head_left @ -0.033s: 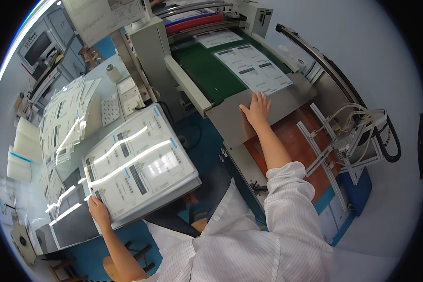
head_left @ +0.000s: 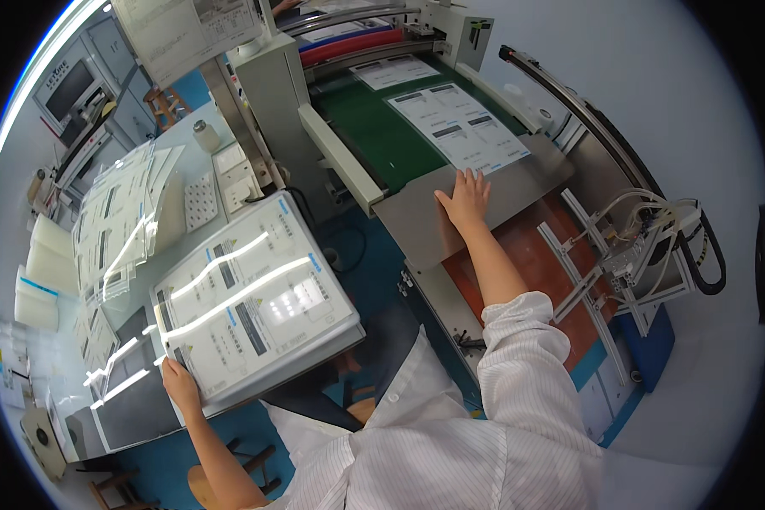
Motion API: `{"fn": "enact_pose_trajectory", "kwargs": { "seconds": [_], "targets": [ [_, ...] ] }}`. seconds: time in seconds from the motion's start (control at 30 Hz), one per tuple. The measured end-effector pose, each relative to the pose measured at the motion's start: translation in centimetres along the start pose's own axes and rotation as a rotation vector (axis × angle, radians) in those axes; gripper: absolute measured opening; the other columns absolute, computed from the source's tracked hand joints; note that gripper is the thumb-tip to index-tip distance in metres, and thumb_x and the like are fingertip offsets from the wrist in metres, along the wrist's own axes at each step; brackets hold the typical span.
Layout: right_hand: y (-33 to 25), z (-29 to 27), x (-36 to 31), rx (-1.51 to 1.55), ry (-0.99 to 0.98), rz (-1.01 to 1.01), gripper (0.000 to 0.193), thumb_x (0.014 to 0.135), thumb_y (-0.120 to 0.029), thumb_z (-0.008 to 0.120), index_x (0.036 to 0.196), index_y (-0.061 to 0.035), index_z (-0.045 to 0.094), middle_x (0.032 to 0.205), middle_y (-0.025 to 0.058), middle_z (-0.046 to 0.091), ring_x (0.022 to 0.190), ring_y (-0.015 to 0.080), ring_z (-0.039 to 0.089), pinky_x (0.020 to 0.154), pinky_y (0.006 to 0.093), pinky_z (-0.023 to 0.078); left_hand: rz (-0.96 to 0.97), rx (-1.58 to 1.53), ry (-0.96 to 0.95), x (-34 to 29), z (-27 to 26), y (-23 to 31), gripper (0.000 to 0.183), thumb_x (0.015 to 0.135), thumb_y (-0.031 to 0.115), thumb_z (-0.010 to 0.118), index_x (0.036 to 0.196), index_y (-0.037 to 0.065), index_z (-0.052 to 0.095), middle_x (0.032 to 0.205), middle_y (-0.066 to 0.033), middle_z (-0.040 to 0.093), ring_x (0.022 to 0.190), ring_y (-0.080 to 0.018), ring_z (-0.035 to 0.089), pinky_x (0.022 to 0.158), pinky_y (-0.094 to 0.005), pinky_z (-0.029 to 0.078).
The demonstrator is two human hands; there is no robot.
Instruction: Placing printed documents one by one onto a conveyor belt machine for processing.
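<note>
My left hand is at the near left corner of a stack of clear printed plastic sheets, with its fingers closed on the sheet edge. How many layers it grips is hidden. The stack lies on the glossy table to my left. My right hand rests palm down on a bare metal plate, fingers spread and holding nothing. Just beyond its fingertips, a printed sheet lies on the green conveyor belt, its near end reaching the plate. Farther along the belt is another printed sheet.
Red and blue rollers cross the machine's far end. An aluminium frame with hoses stands over a reddish-brown board at right. Loose clear sheets and white rolls occupy the left table, with a small jar behind.
</note>
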State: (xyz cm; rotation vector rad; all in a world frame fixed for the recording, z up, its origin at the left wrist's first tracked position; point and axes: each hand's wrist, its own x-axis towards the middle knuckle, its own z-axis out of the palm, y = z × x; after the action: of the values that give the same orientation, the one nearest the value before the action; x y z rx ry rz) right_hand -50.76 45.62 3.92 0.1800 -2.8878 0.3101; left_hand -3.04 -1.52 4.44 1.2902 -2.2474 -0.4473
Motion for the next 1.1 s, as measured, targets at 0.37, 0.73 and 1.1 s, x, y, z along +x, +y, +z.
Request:
{"fn": "enact_pose_trajectory", "kwargs": {
  "seconds": [0.37,0.73,1.1],
  "targets": [
    [0.1,0.5,5.6,-0.044,-0.04,0.091,0.058,0.083,-0.04,0.068,0.13,-0.0085,0.053,0.141,0.0112,0.046,0.136,0.0328,0.032,0.112,0.0537,0.021,0.01,0.053,0.021,0.1,-0.1,1.5,0.037,0.098,0.022,0.038,0.113,-0.006,0.057,0.101,-0.0282,0.063,0.095,-0.0447,0.059,0.081,-0.0451,0.046],
    [3.9,2.1,2.5,0.026,-0.068,0.153,0.08,0.092,-0.056,0.04,0.147,-0.0005,0.024,0.154,0.0218,0.021,0.144,0.0337,0.014,0.116,0.0491,0.008,0.011,0.029,-0.003,-0.1,0.3,2.2,0.036,0.099,0.021,0.038,0.112,-0.008,0.056,0.098,-0.0291,0.062,0.091,-0.045,0.059,0.08,-0.045,0.046],
    [0.6,-0.3,-10.7,0.139,-0.135,-0.144,0.087,0.09,-0.053,0.05,0.145,0.0081,0.022,0.151,0.0312,0.018,0.143,0.0416,0.013,0.116,0.047,0.01,-0.037,-0.024,0.016,-0.7,-0.2,2.8,0.033,0.099,0.022,0.036,0.095,-0.004,0.055,0.088,-0.0267,0.059,0.082,-0.0459,0.055,0.073,-0.0472,0.044]
  ]
}}
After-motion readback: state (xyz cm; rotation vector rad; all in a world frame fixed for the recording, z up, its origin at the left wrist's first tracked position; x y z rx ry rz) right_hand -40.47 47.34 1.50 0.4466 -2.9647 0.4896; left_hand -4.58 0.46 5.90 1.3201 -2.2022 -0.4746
